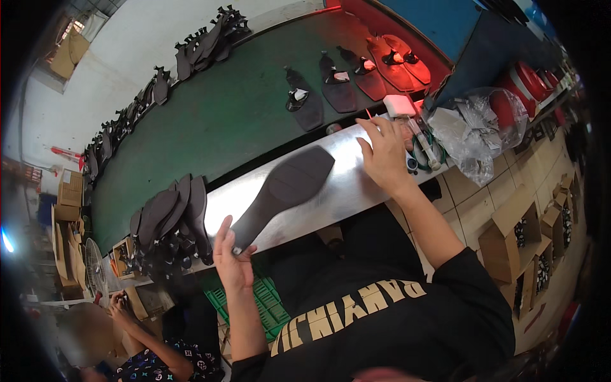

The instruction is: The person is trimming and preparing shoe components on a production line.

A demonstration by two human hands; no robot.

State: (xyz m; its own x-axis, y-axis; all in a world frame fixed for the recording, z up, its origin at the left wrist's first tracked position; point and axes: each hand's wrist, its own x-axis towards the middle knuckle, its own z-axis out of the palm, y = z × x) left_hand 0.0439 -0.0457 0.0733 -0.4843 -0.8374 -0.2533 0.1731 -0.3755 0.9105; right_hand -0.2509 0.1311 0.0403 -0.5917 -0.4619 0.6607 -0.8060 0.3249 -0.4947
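Observation:
A dark brown shoe sole (296,175) with a square toe lies slantwise over the shiny metal ledge (347,149). My left hand (235,264) grips its narrow heel end between thumb and fingers. My right hand (386,156) is open, fingers stretched, over the ledge's right part and apart from the sole. Close by its fingertips are a white block (400,106), which looks like a sponge, and a clear tube-like tool (425,143). Left of my left hand, several dark soles (167,210) with heels are stacked on edge.
Behind the ledge runs a green conveyor belt (210,127). Soles with dark straps (305,105) lie on it, the far right ones under red light. A plastic bag (477,130) sits at the right. Open cartons (509,239) stand on the floor. Another person's hands (118,305) are at lower left.

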